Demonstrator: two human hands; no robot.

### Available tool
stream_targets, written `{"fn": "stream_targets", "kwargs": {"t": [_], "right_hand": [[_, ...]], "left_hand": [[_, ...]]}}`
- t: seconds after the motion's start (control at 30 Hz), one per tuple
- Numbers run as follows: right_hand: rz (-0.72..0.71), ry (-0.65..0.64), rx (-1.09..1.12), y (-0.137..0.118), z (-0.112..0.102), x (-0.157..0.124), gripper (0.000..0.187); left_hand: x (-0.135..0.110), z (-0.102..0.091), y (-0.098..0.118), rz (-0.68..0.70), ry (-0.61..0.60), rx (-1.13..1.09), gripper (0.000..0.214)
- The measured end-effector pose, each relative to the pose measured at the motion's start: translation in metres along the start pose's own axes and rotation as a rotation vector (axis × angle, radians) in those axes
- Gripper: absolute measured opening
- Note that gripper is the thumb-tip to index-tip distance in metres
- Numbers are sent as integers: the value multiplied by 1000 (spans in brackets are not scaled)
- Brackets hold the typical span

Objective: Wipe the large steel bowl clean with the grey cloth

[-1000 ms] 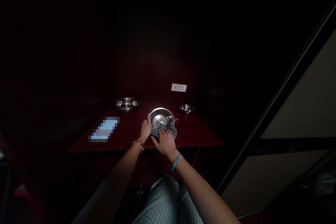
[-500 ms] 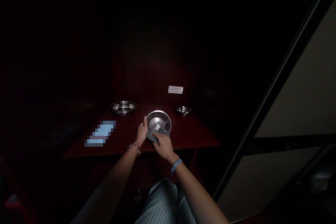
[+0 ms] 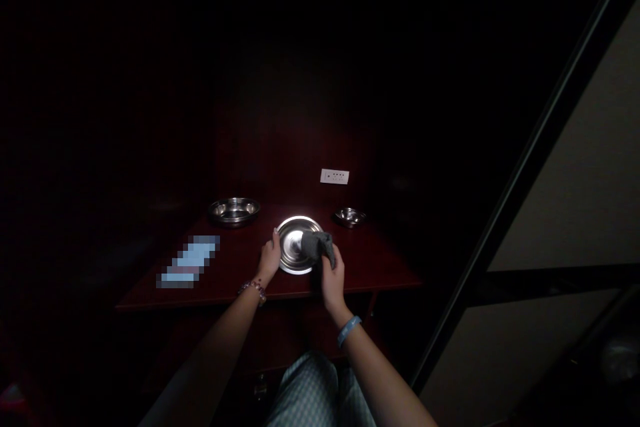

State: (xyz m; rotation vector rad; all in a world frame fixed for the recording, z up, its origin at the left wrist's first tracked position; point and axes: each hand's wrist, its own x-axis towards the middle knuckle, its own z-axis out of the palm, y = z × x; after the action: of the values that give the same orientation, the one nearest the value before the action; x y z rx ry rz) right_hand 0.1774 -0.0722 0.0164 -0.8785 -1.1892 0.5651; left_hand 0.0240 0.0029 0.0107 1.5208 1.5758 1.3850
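Note:
A round, shiny metal plate (image 3: pixel 289 255) with a raised rim is tilted toward me over the front of the dark red desk. My left hand (image 3: pixel 270 256) grips its left rim, thumb on top. In my right hand (image 3: pixel 333 278) is a dark grey cloth (image 3: pixel 315 247), bunched over the plate's right side and hiding part of its inside and rim. A beaded bracelet circles my left wrist, a blue band my right.
On the dark red desk (image 3: pixel 225 287), a larger metal dish (image 3: pixel 234 212) stands at the back left and a small metal bowl (image 3: pixel 350 217) at the back right. A pixelated light-blue patch (image 3: pixel 193 260) lies front left. The back wall carries a white socket panel (image 3: pixel 335 177).
My right hand has moved right with the cloth, from the plate's near edge to its right side. More of the plate's lower rim shows. My left hand keeps its grip.

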Motion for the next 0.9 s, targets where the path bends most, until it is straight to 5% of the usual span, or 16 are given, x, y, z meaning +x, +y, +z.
{"fn": "stream_targets", "kwargs": {"t": [0.1,0.2,0.43,0.67,0.9], "right_hand": [[-65,223,-7,-10,1,10,42],[-117,251,-91,-11,1,20,50],[-367,56,-473,6,-5,29,62],[-403,-361,-563,25,0,33,62],[-160,-275,-453,33,-1,33,61]], "left_hand": [[0,0,0,11,16,18,67],[-1,-1,1,8,21,21,65],[0,-1,-1,2,-4,-31,65],[0,0,-2,-15,-2,-24,67],[0,-1,0,-30,-7,-32,70]]}}
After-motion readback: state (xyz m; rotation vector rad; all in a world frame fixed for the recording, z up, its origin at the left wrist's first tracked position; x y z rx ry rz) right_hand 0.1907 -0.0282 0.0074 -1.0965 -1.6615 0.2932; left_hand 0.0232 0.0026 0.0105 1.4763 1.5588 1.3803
